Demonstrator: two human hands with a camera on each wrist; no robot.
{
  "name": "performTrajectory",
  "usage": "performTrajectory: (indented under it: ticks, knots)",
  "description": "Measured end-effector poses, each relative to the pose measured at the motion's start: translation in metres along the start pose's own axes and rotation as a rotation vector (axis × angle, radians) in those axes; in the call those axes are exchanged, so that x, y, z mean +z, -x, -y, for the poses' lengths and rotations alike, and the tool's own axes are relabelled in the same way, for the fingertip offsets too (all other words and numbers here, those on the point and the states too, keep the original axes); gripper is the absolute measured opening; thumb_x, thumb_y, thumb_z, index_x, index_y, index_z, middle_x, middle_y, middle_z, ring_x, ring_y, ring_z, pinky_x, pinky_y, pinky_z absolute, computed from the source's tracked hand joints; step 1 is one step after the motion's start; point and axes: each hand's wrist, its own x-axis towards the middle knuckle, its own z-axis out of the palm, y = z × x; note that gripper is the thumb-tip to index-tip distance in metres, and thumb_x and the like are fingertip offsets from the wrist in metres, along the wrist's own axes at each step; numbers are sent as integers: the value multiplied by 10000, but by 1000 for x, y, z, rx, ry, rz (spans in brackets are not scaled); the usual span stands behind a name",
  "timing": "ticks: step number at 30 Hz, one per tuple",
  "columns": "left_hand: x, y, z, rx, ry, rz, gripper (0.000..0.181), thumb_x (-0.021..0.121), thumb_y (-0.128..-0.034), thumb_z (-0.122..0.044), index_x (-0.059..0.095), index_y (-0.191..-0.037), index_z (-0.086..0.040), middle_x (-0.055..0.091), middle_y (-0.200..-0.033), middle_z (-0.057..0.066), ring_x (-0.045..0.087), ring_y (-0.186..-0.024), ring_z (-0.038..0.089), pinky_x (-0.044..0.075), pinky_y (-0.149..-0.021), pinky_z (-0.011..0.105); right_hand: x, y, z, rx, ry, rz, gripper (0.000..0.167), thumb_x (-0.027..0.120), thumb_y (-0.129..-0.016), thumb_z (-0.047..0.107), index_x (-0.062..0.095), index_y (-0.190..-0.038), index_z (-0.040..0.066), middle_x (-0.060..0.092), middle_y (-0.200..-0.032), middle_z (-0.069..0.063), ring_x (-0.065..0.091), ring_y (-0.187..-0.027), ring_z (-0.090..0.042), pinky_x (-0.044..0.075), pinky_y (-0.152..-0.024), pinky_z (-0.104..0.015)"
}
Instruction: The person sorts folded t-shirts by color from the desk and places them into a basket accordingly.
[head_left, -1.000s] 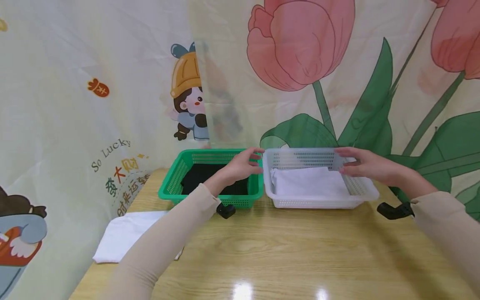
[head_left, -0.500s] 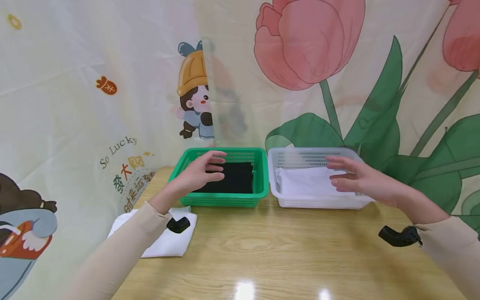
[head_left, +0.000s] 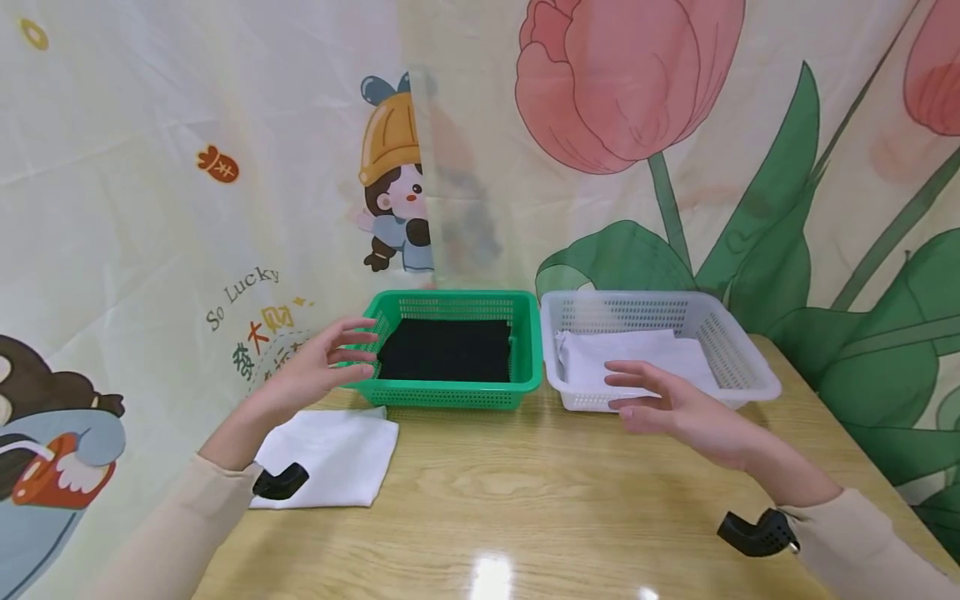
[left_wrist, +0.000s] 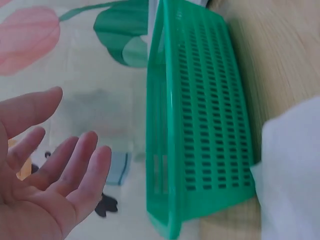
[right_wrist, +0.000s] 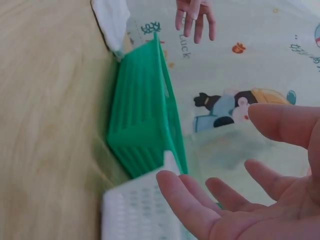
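Note:
My left hand [head_left: 311, 371] hovers near the left end of the green basket [head_left: 450, 396], above the folded white cloth [head_left: 337, 458] on the table. Its fingers are spread and hold nothing, as the left wrist view also shows. Inside the green basket lies a folded black cloth [head_left: 453, 350]. In front of the white basket [head_left: 742, 358] my right hand [head_left: 675, 408] is held in the air, fingers relaxed and apart, nothing between them. A folded white cloth [head_left: 630, 350] lies in that basket, partly hidden by the right hand.
Both baskets stand side by side at the back of the wooden table [head_left: 487, 492]. Behind them hangs a printed curtain [head_left: 480, 150] with tulips and cartoon figures. A black wrist camera [head_left: 757, 533] sits on the right cuff, another on the left.
My left hand has moved left from the gap between the baskets, over the green one, to its left end. The right hand has drawn back toward me from the white basket's right side.

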Motion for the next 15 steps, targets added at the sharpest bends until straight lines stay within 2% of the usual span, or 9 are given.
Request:
performTrajectory:
  ticks: [5,9,15]
  knots:
    - [-14,23,21,-3,7,7,708,745,-1022,-221,368,-1620,-188,482,-1569,144,536,-1400,433,558,-986,272,20,-9,-13,11,-94,39,686,617,-1091,184,253,-1660,62,265,-1674,-305,535,-1403,-392,547,-1072,-429]
    - [-25,39,42,-14,12,9,708,732,-1029,-198,351,-1624,-151,444,-1586,221,522,-1398,468,562,-982,271,40,-20,-22,27,-167,70,689,611,-1094,185,239,-1654,32,278,-1668,-296,525,-1410,-386,535,-1087,-464]
    - [-43,56,74,-75,-40,-19,750,748,-1018,-209,329,-1634,-123,452,-1585,234,528,-1388,477,556,-964,249,77,-46,-33,43,-252,110,661,622,-1083,166,283,-1634,34,298,-1653,-293,509,-1407,-446,498,-1110,-558]
